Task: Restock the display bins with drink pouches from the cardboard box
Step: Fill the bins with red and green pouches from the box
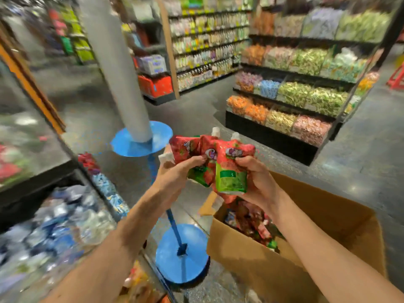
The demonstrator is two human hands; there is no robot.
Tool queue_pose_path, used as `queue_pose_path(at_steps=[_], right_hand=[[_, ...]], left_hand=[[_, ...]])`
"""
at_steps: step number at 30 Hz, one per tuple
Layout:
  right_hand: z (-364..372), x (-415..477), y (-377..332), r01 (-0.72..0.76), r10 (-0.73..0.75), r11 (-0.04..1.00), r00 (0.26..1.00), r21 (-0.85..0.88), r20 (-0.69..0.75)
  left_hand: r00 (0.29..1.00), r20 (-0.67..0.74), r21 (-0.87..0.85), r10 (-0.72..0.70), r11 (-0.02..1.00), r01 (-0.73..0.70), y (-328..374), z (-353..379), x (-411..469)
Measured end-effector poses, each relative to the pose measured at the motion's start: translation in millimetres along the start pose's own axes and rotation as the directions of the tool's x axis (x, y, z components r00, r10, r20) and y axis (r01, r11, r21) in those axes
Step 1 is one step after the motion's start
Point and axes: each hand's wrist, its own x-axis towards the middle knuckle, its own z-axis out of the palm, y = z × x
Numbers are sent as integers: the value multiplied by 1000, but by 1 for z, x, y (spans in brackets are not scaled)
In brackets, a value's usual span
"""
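Note:
A bunch of red and green drink pouches (215,156) with white caps is held up between both hands, above the open cardboard box (306,254). My left hand (175,173) grips the bunch from the left, and my right hand (255,178) grips it from the right. More red pouches (251,219) lie inside the box. Tiered display bins stand at the left: one with blue and silver pouches (56,226), and one higher up with red pouches (8,162), blurred.
A blue stand (182,252) with round plates stands between the bins and the box, and a white roll (122,84) sits on its upper plate. Across the grey floor are tiered candy bins (295,99) and bottle shelves (207,47).

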Motion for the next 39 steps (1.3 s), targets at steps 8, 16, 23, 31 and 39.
queue_pose_path(at_steps=[8,16,23,31,39], right_hand=[[132,48,23,13,42,986,946,-166,322],[215,120,50,-100,202,966,867,-238,455],[270,179,78,-265,370,929,718,-260,590],[307,211,116,-361,463,885,622,-294,632],[344,206,137,-232,379,912,795,-339,474]], left_hand=[[958,-136,257,251,943,-211,112,-83,-65],[858,-347,452,380,869,-202,191,-173,-116],[596,-732,282,329,943,-174,212,-208,-117],[789,-614,-73,-25,997,-25,222,-235,-135],[788,-616,12,4,1000,4,222,-310,-160]])
